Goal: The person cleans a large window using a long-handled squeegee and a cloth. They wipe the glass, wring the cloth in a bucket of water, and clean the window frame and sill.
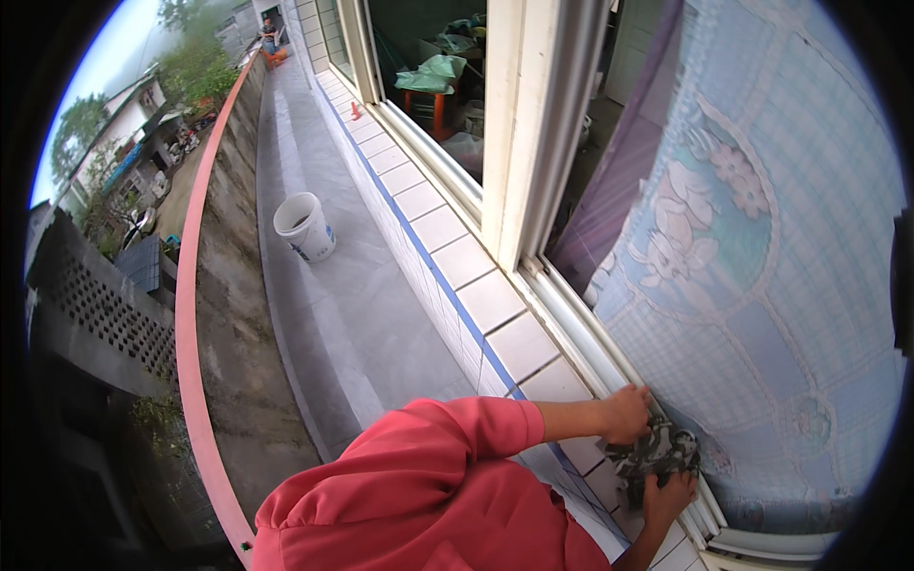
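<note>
A crumpled camouflage-patterned cloth (pixel 653 453) lies bunched on the white window track (pixel 614 371) and the tiled sill (pixel 493 300) at the lower right. My left hand (pixel 628 414) grips its upper end, with the fingertips over the track. On its lower side my right hand (pixel 670 494) presses and holds the cloth, fingers curled on it. The undersides of both hands are hidden. Just beyond the track hangs a pale blue patterned curtain (pixel 714 235).
A white plastic bucket (pixel 305 227) stands on the grey walkway floor (pixel 335 314). A wall with a pink top rail (pixel 187 300) borders the walkway. A small orange object (pixel 355 111) sits on the far sill. A person (pixel 268 36) is at the far end.
</note>
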Demonstrator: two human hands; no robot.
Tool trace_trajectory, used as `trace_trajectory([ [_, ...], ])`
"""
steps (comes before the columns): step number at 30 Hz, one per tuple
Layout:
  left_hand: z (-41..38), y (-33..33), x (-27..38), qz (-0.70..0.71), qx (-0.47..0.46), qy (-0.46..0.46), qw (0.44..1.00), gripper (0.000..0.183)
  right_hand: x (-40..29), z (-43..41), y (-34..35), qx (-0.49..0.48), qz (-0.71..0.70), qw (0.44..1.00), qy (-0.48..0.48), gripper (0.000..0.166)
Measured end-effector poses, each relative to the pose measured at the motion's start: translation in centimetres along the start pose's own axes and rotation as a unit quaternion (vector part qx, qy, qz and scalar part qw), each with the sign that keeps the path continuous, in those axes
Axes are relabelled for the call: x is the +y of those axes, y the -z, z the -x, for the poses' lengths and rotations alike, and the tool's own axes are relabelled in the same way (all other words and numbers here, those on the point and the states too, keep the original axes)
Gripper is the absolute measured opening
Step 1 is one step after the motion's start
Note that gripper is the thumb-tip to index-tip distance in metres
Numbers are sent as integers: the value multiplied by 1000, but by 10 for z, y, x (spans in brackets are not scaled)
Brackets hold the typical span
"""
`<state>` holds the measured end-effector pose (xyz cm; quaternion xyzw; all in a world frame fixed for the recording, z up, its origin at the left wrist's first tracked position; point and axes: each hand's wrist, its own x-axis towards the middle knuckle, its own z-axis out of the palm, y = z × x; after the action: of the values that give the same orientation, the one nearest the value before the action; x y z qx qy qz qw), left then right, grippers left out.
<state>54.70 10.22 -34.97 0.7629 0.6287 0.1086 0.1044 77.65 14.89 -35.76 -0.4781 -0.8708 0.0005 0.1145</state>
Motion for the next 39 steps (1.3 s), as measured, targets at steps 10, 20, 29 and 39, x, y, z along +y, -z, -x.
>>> trace_trajectory([
  [10,18,4,-37,151,-42,47,987,37,-52,-26,-14,9,-86,990,114,63],
  [20,48,8,-67,-11,67,7,998,26,-101,-37,-15,-24,-183,980,76,61],
  [29,70,-12,-107,49,302,158,939,17,-151,-54,-12,-71,-197,964,162,58],
  [39,111,8,-111,45,406,221,886,11,-202,-76,-20,37,-202,949,238,47],
])
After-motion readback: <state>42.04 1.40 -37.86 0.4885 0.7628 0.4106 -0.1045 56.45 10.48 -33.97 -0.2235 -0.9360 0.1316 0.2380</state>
